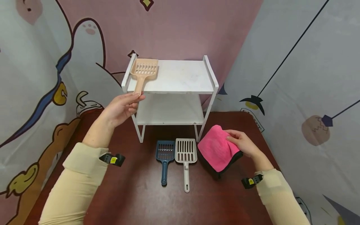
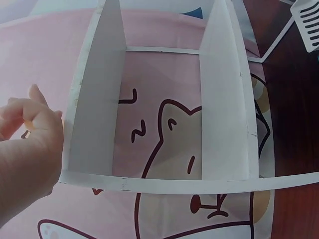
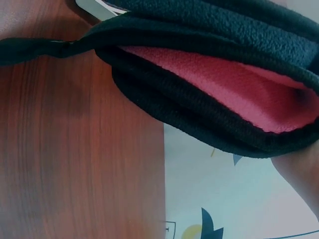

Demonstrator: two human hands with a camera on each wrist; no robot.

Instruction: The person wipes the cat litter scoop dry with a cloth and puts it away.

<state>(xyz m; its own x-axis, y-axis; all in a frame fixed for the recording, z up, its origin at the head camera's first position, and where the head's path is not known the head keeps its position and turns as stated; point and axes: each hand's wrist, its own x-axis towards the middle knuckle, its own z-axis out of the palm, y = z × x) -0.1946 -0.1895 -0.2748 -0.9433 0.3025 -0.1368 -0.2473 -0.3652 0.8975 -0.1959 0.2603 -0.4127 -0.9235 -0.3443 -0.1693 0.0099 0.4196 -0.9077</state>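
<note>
While the handle of a peach scoop (image 1: 144, 72) was pinched near its end between the thumb and curled fingers of the left hand (image 1: 119, 109), its slotted head was held at the left end of the upper tier of a white shelf (image 1: 182, 75), close by the raised side rail. The handle was angled out past the front edge. Whether the head was borne by the shelf or held just above it could not be told. In the left wrist view, the curled fingers were seen beside the shelf, with only a small patch of the handle glimpsed between them.

By the right hand (image 1: 243, 143), a pink cloth (image 1: 217, 147) with black edging was gripped at its margin, thumb and fingers closed upon it. In the right wrist view, the cloth was seen folded open, pink inside, dark grey-green outside, above the brown table (image 1: 132, 200); the fingertips were hidden.

Between the two hands, in front of the shelf, a navy scoop (image 1: 165, 161) and an off-white scoop (image 1: 186, 162) were laid side by side, slotted heads toward the shelf, handles away. The cloth was held just to the right of the off-white one.
</note>
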